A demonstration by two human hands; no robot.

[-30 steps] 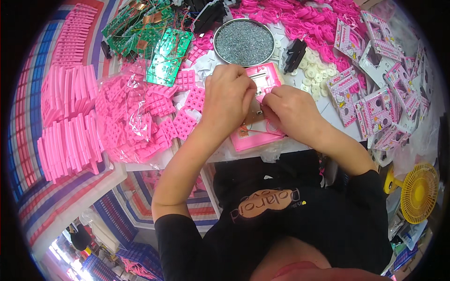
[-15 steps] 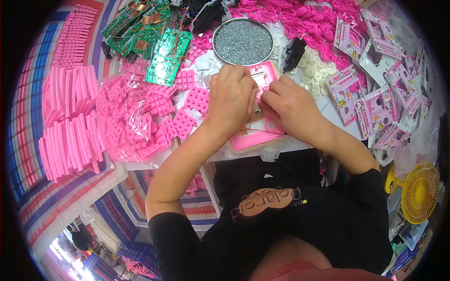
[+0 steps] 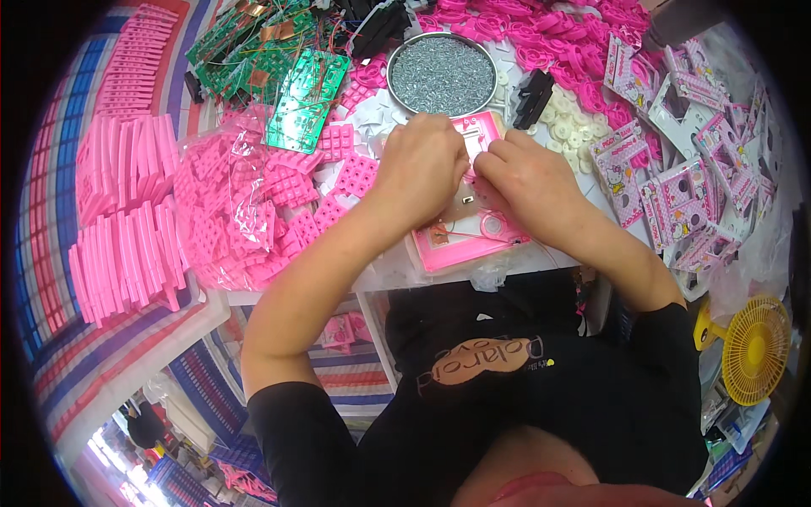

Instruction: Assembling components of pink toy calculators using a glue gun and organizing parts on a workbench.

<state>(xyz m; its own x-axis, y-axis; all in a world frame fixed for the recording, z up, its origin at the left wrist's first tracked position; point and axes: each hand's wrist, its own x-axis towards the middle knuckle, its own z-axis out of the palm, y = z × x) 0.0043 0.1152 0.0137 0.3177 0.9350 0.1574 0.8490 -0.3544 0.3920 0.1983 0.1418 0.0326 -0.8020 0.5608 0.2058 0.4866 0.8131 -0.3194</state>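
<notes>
A pink plastic casing (image 3: 460,256) lies at the table's front edge, under my two hands. My left hand (image 3: 425,165) bends over its left side, the fingers pressed together near the middle. From the right, my right hand (image 3: 534,182) reaches in with curled fingers, its fingertips close to the left ones. Whatever the fingertips grip is hidden behind the knuckles. Below the hands, a pink ring-shaped part (image 3: 492,225) and a small metal piece (image 3: 467,200) show inside the casing, along with a thin wire.
A round metal dish (image 3: 497,76) of small screws stands just beyond my hands. Green circuit boards (image 3: 306,101), pink keypads (image 3: 215,203) and stacked pink panels (image 3: 127,253) fill the left. White discs (image 3: 577,127), pink loops (image 3: 557,42) and printed cards (image 3: 680,198) crowd the right.
My left forearm and elbow have swung outward to the left. Both hands have shifted slightly, showing more of the casing's lower part. A dark grey shape has appeared at the upper right.
</notes>
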